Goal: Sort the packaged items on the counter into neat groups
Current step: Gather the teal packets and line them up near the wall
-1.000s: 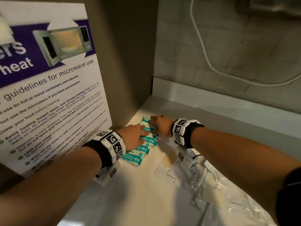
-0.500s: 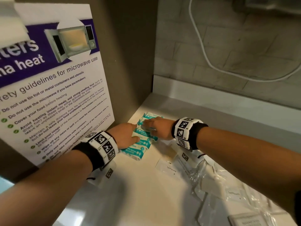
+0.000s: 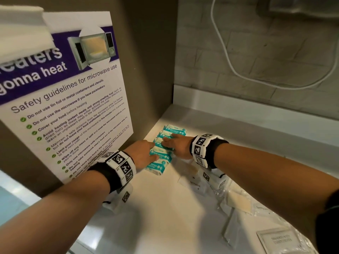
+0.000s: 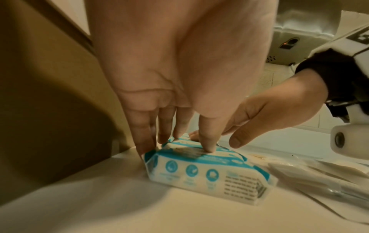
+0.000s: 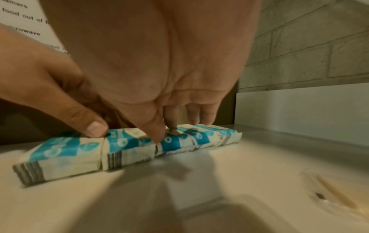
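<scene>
Several teal-and-white wipes packets [image 3: 174, 130] lie side by side in a row on the pale counter [image 3: 165, 208], close to the left wall. My left hand [image 3: 143, 154] rests on the near part of the row, its straight fingers [image 4: 143, 135] along the left edge and the thumb pressing a packet [image 4: 199, 171] from above. My right hand [image 3: 177, 144] lies on the row's right side. Its fingertips [image 5: 199, 116] press down on the packets [image 5: 129, 146]. Neither hand grips anything. The middle packets are hidden under the hands in the head view.
Clear-wrapped toothpaste sachets [image 3: 194, 184] and a flat shampoo pack [image 3: 278, 239] lie scattered on the counter under my right forearm. A microwave safety poster [image 3: 73, 99] covers the left wall. A white cable [image 3: 229, 57] hangs on the tiled back wall.
Both hands have stayed on the row of wipes packets, shifting only slightly. The far packet now shows beyond my right fingers. The head view has tilted a little.
</scene>
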Available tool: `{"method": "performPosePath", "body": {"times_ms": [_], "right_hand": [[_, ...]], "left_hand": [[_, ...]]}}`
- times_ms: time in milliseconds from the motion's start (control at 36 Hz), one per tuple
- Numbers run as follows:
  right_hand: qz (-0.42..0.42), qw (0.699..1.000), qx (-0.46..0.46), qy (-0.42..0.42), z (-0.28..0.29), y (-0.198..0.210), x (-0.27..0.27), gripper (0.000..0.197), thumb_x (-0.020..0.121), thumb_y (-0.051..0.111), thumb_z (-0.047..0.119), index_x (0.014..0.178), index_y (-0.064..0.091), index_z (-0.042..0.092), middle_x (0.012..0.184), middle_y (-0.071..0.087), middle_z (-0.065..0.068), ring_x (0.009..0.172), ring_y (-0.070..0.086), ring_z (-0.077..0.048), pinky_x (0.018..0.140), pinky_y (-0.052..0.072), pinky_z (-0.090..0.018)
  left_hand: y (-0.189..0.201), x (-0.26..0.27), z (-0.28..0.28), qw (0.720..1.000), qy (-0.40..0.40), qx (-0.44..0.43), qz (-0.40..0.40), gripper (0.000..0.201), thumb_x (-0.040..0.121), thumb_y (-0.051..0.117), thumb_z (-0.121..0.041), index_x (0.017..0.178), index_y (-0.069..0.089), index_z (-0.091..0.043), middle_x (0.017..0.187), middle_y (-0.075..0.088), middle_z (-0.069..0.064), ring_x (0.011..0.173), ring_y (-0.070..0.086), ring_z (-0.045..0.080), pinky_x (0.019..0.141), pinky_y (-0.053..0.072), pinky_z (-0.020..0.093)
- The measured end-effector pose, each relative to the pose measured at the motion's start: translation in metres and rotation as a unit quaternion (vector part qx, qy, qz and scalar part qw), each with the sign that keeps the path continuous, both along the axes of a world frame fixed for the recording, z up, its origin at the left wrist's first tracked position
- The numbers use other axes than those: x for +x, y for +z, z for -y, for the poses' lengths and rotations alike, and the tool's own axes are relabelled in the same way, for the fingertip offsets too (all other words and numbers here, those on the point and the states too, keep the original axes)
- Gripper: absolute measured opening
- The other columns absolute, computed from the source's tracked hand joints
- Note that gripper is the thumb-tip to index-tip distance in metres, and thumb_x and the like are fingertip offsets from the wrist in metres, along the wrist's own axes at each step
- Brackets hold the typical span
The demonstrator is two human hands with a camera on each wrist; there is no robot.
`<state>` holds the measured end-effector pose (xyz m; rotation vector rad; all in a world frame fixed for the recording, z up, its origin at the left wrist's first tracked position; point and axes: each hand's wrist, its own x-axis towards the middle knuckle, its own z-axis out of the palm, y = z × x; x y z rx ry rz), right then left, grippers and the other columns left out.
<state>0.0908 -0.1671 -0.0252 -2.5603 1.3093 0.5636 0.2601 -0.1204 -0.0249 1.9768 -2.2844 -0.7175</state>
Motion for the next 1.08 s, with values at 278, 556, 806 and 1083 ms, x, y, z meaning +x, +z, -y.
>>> {"method": "performPosePath", "body": {"times_ms": [278, 556, 806, 1083], "right_hand": [[0.011, 1.000, 0.016, -0.020, 0.005, -0.004, 0.002, 0.058, 0.099, 0.043, 0.017, 0.153, 0.022, 0.023, 0.162, 0.016, 0.001, 0.148, 0.019, -0.025, 0.120, 0.018, -0.048], [0.108, 0.994, -0.019, 0.011, -0.011, 0.000, 0.010, 0.050, 0.094, 0.048, 0.013, 0.144, 0.042, 0.012, 0.151, 0.040, -0.011, 0.135, 0.041, -0.031, 0.114, 0.031, -0.046], [0.063, 0.998, -0.005, 0.029, -0.032, -0.011, 0.018, 0.043, 0.100, 0.040, 0.025, 0.143, 0.045, 0.019, 0.148, 0.046, -0.004, 0.134, 0.044, -0.029, 0.114, 0.033, -0.045], [0.097, 0.995, 0.014, -0.017, -0.033, -0.014, 0.020, 0.049, 0.093, 0.049, 0.014, 0.141, 0.045, 0.020, 0.143, 0.050, -0.005, 0.131, 0.047, -0.030, 0.111, 0.036, -0.047]], "left_hand": [[-0.005, 0.003, 0.004, 1.000, 0.003, 0.004, -0.005, 0.059, 0.094, 0.058, -0.039, 0.146, 0.040, -0.019, 0.122, 0.063, 0.003, 0.094, 0.068, 0.014, 0.082, 0.058, 0.030], [-0.006, 0.011, -0.001, 0.999, 0.030, -0.018, -0.019, 0.046, 0.087, 0.068, -0.035, 0.124, 0.053, -0.012, 0.121, 0.064, 0.003, 0.103, 0.065, 0.019, 0.089, 0.052, 0.031], [-0.008, 0.014, -0.011, 0.996, 0.083, -0.014, -0.022, 0.057, 0.086, 0.071, -0.036, 0.133, 0.054, -0.009, 0.119, 0.067, 0.008, 0.096, 0.066, 0.018, 0.085, 0.052, 0.026], [-0.009, 0.014, -0.004, 0.997, 0.072, -0.026, 0.004, 0.056, 0.083, 0.073, -0.038, 0.130, 0.058, -0.012, 0.117, 0.068, 0.007, 0.097, 0.065, 0.018, 0.082, 0.048, 0.022]]}}
